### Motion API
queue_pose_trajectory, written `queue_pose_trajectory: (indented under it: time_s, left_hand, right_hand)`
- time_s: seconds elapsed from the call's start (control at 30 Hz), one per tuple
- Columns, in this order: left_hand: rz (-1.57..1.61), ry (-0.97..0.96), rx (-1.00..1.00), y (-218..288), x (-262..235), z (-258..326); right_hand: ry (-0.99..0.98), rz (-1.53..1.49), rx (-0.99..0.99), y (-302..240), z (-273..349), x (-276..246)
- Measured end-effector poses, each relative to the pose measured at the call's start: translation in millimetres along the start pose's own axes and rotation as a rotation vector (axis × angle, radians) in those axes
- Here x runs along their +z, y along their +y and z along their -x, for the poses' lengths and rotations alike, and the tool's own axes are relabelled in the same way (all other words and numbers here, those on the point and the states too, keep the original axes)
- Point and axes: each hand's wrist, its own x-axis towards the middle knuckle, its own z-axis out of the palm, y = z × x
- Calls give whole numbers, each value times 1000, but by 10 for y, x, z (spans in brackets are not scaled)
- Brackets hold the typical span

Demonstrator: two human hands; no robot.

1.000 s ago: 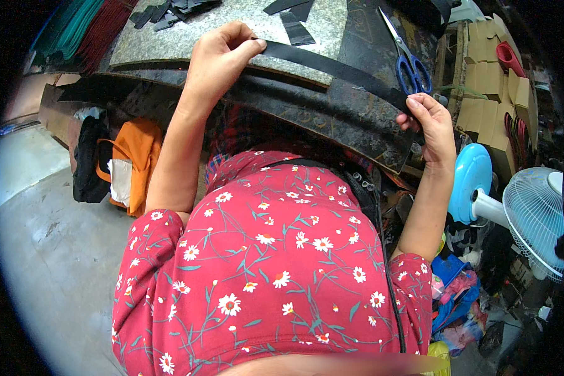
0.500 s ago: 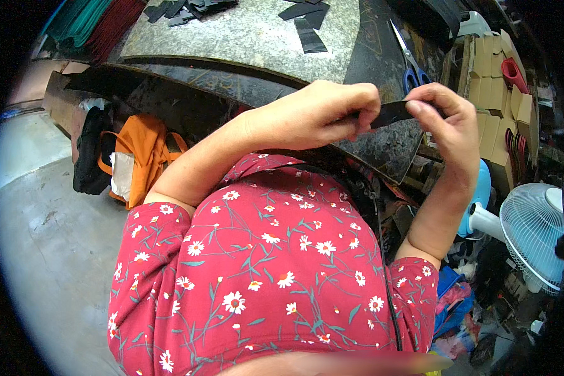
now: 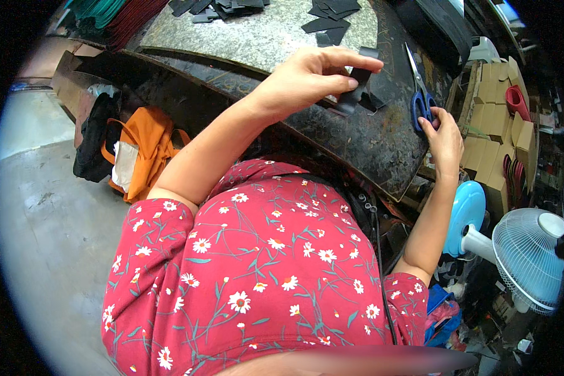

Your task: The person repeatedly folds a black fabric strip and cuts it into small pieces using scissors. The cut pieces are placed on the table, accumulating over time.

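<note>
Fan (image 3: 527, 258) and orange bag (image 3: 145, 150) nearest, low by the floor. Right hand (image 3: 443, 139) on blue scissors (image 3: 422, 100), fingers curled at the handles, ready to lift. Left hand (image 3: 312, 78) pinching folded black strip (image 3: 356, 91) above dark tabletop (image 3: 370, 147), kept doubled. Black offcuts (image 3: 329, 15) farthest.

Left hand (image 3: 310, 78): forearm raised across the body, wrist bent, fingers curled with thumb and forefinger pinched together, above the near edge of the workbench (image 3: 370, 150). Right hand (image 3: 443, 139): arm extended, palm down, fingers resting at the workbench's right edge.
</note>
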Motion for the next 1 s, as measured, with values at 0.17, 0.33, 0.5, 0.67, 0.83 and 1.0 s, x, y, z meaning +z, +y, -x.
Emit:
queue_pose_trajectory:
  time_s: [0.17,0.33,0.5,0.67,0.83,1.0]
  left_hand:
    - [-79,4,77,-111,33,-117]
    - [-236,-41,178,-103,-17,-205]
    - [-173,36,188,-75,-17,-280]
    - [-101,91,239,-82,68,-321]
    - [-107,83,230,-61,104,-285]
    - [-106,62,195,-31,112,-239]
  right_hand:
    - [-144,-7,174,-75,86,-107]
    - [-307,-788,175,-59,183,-148]
    - [-413,-1339,-32,-306,687,-154]
    - [-573,-1412,-13,-574,1001,-146]
    - [-532,-1272,-32,-646,1044,-144]
    - [-439,-1206,-119,-720,1040,-140]
